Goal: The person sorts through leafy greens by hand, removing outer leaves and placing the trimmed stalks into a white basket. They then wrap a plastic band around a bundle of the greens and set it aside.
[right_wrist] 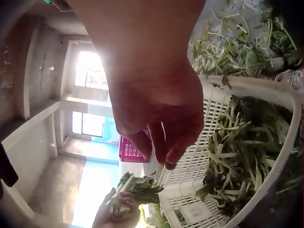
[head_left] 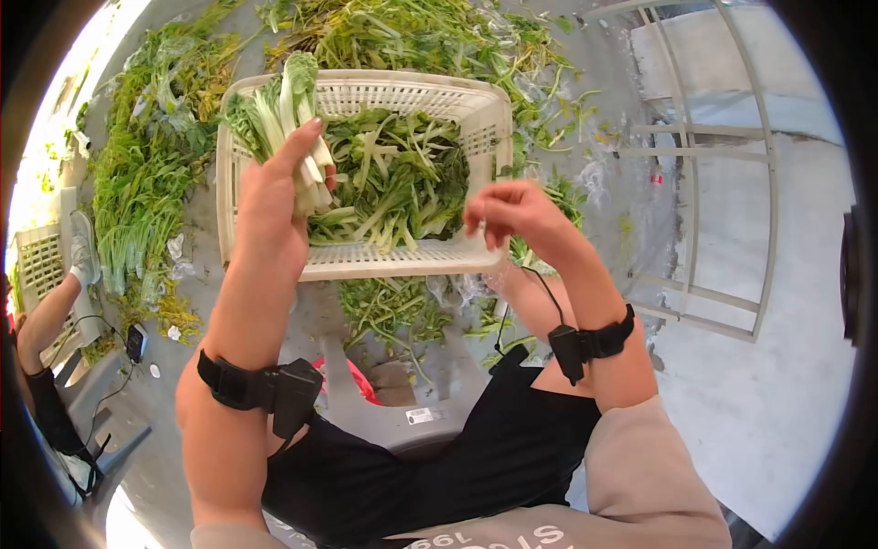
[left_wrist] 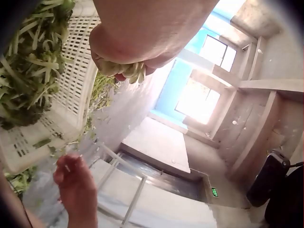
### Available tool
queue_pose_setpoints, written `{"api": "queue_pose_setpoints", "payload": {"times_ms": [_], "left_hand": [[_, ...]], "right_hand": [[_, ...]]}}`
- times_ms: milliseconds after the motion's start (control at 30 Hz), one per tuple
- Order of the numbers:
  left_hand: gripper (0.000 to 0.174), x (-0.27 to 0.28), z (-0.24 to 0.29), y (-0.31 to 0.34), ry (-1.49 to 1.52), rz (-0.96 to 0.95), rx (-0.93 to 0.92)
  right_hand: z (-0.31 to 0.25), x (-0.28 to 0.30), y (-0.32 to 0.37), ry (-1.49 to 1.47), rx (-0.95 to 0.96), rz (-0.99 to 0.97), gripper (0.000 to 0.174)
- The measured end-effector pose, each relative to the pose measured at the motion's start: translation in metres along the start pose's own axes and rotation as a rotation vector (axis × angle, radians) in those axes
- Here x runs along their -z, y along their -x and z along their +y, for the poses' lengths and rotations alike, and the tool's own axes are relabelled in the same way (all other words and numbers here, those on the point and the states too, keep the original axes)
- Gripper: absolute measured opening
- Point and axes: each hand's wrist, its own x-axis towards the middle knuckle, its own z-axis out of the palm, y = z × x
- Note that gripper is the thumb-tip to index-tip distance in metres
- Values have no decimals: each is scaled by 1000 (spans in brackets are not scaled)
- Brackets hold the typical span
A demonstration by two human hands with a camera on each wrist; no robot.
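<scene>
I have the left grip (head_left: 274, 206) clamped round a bunch of greens (head_left: 297, 101), its leaves fanning out ahead of the thumb, over the left side of the white basket (head_left: 402, 265). My right grip (head_left: 521, 210) has its fingers loosely bent on nothing I can see, near the basket's right corner, well apart from the bunch. Between both grips the open basket top shows loose leaves (head_left: 393, 174). Right of the right grip, floor (head_left: 617, 215) separates it from a metal frame (head_left: 766, 183). Below the grips, the label (head_left: 423, 416) on the grey stool (head_left: 380, 425) is too small to read.
</scene>
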Motion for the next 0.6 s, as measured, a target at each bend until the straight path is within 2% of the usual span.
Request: {"api": "queue_pose_setpoints", "payload": {"times_ms": [33, 100, 167, 200, 267, 300, 367, 433, 467, 500, 567, 600], "left_hand": [[34, -1, 2, 0, 5, 0, -1], [34, -3, 2, 1, 11, -3, -3], [36, -4, 2, 1, -32, 0, 25], [36, -5, 1, 1, -34, -2, 23], [37, -6, -2, -1, -43, -8, 10], [37, -7, -3, 0, -47, -12, 5], [34, -11, -2, 2, -40, 26, 19], [33, -8, -8, -5, -43, 55, 24], [34, -5, -11, -6, -32, 7, 5], [35, -3, -11, -4, -23, -44, -8], [38, -5, -3, 2, -68, -39, 38], [38, -6, -1, 5, -34, -54, 32]], "right_hand": [[3, 1, 8, 122, -82, -141, 24], [10, -4, 20, 168, -155, -204, 23], [21, -13, 18, 571, -273, -443, 26], [35, -14, 13, 571, -271, -441, 26], [77, -12, -5, 1132, -154, -645, 28], [92, -13, -13, 1131, -148, -640, 28], [121, -19, -34, 1549, -362, -814, 39], [197, -10, -63, 1509, -402, -1000, 40], [213, -15, -58, 1549, -423, -1032, 43], [226, -21, -46, 1584, -447, -1062, 45], [224, -25, -24, 1556, -621, -1054, 46], [221, -23, -8, 1666, -550, -966, 44]]}}
